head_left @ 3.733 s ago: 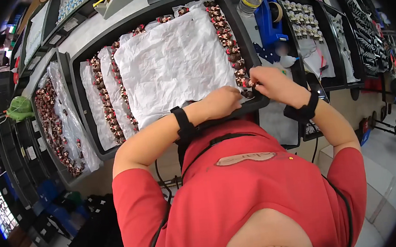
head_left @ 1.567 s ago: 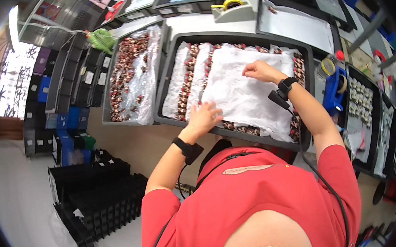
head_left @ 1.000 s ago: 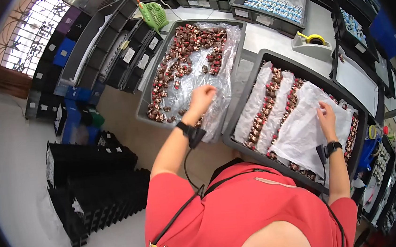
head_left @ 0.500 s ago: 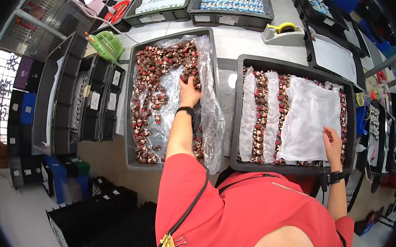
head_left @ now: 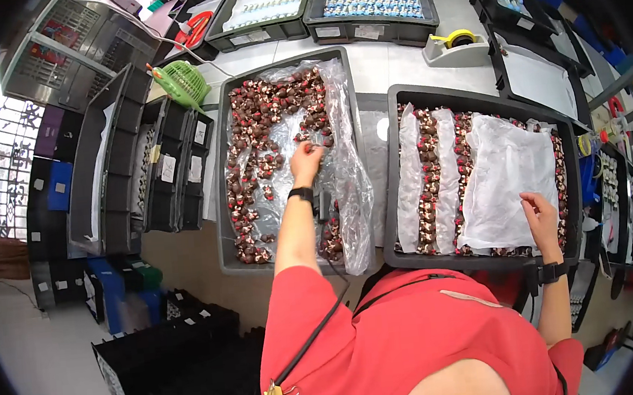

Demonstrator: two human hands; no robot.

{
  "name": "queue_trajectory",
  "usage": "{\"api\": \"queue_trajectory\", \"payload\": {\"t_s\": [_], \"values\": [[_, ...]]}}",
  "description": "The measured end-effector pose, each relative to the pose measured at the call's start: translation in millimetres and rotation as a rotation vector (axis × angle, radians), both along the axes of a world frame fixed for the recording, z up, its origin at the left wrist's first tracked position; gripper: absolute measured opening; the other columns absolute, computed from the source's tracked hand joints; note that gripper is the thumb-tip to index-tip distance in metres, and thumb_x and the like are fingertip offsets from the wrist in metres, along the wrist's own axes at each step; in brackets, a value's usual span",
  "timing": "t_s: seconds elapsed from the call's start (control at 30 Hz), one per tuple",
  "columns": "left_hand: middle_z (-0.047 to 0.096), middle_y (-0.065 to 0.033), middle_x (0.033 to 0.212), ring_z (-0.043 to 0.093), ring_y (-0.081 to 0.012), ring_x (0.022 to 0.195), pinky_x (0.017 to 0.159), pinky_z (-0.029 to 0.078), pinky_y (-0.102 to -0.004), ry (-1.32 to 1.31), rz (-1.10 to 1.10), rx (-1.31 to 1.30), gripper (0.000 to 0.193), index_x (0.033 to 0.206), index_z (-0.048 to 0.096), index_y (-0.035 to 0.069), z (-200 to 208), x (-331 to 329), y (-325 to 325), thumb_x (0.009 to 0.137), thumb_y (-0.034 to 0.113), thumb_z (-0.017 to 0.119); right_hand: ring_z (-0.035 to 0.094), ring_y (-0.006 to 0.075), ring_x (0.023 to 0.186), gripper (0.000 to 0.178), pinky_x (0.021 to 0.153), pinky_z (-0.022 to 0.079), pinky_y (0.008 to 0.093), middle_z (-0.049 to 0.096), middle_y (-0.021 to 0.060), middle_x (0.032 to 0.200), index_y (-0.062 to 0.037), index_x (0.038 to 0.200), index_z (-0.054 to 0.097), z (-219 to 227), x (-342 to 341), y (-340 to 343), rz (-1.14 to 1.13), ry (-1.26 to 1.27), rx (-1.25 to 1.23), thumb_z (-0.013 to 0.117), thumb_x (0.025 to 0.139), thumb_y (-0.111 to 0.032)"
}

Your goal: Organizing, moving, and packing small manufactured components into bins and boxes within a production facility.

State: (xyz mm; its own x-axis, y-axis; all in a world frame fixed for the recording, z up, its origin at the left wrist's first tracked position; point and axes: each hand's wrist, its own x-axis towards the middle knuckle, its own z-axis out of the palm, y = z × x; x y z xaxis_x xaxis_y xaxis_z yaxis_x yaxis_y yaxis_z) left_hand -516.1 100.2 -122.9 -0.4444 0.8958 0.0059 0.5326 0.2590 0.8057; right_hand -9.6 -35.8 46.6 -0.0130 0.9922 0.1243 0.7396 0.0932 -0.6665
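My left hand is inside the left grey tray, its fingers pinched together; what they hold, if anything, is too small to make out. Around it lie loose small brown, cream and red figures, heaped mostly at the tray's far end and left side. Crumpled clear plastic lines the tray's right side. Over the right grey tray my right hand hangs at the right edge of a white sheet, fingers stretched loosely, holding nothing visible. Similar figures stand there in rows between white strips.
A green fan stands beyond the left tray. Behind are dark trays of blue and white figures and a tape dispenser with yellow tape. Several dark bins stand on edge at left. A cable runs down my left side.
My left hand has drawn slightly back from the figures at the tray's right side, its fingers now pinched. My right hand stays by the sheet's edge. The whole view has shifted a little.
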Motion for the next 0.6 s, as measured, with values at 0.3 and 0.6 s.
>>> {"api": "queue_trajectory", "payload": {"t_s": [0.3, 0.6], "values": [[0.051, -0.0199, 0.113, 0.052, -0.0368, 0.101, 0.07, 0.055, -0.0366, -1.883, -0.199, 0.202, 0.03, 0.105, 0.056, 0.014, 48.2, -47.0, -69.7, 0.085, 0.034, 0.046, 0.055, 0.013, 0.069, 0.015, 0.06, 0.042, 0.0235, 0.062, 0.0074, 0.083, -0.0019, 0.093, 0.06, -21.1, -2.3, -14.1, -0.02, 0.045, -0.089, 0.054, 0.08, -0.007], [0.04, -0.0214, 0.126, 0.036, -0.0407, 0.117, 0.092, 0.037, -0.0527, -2.024, -0.358, 0.441, 0.042, 0.121, 0.046, 0.012, 98.0, -3.0, -94.0, 0.088, 0.038, 0.041, 0.056, 0.014, 0.069, 0.015, 0.06, 0.043, 0.0248, 0.062, 0.0078, 0.083, -0.0022, 0.092, 0.061, -19.1, -22.8, -9.5, 0.082, 0.069, -0.057, 0.055, 0.079, -0.007]]}}
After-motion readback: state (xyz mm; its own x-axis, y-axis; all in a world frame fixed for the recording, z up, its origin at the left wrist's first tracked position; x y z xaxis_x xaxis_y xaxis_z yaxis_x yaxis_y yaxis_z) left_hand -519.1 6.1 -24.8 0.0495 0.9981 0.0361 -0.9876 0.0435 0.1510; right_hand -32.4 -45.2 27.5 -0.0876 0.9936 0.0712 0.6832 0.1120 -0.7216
